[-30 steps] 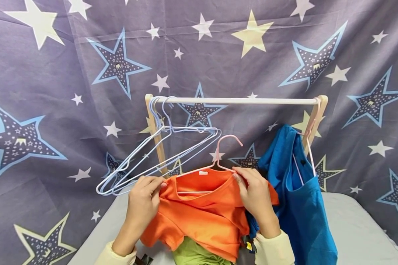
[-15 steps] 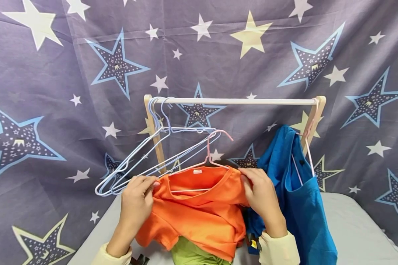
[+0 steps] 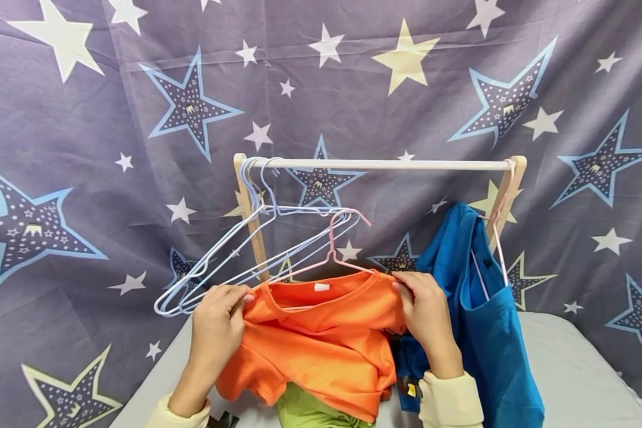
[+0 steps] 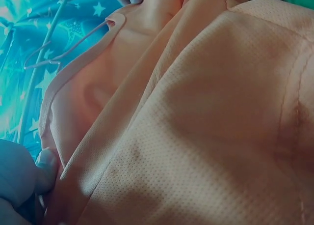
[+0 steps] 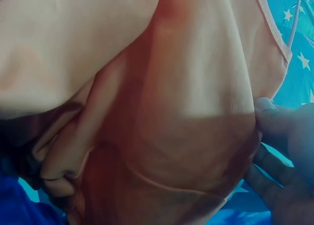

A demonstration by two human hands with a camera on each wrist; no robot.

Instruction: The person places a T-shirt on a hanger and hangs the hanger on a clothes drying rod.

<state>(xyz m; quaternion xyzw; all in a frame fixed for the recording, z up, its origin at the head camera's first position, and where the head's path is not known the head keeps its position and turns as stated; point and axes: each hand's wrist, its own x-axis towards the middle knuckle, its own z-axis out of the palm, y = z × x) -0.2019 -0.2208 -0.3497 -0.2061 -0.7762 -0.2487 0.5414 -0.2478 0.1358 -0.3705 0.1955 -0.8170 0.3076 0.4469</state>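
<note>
An orange T-shirt [image 3: 321, 345] with a white neck label hangs between both hands, its neckline wide. My left hand [image 3: 217, 324] pinches the shirt at one shoulder; in the left wrist view its thumb [image 4: 46, 168] presses the collar edge. My right hand [image 3: 427, 315] pinches the other shoulder, also seen in the right wrist view with its thumb [image 5: 266, 105] on the fabric. A pink hanger [image 3: 332, 241] lies inside the shirt, its hook standing up through the neck opening and pointing right. The hanger's lower part is mostly hidden by the cloth.
Behind stands a rack with a white rail [image 3: 385, 164]. Several pale blue hangers [image 3: 270, 208] hang at its left end. A blue shirt [image 3: 492, 345] on a pink hanger hangs at the right end. Green cloth [image 3: 312, 410] lies under the orange shirt on the grey surface [image 3: 572, 362].
My hands have moved apart, stretching the orange shirt's shoulders wider. The pink hanger's hook has shifted left and, at first, slightly lower-tilted hook became more upright. Both hands still pinch the shirt.
</note>
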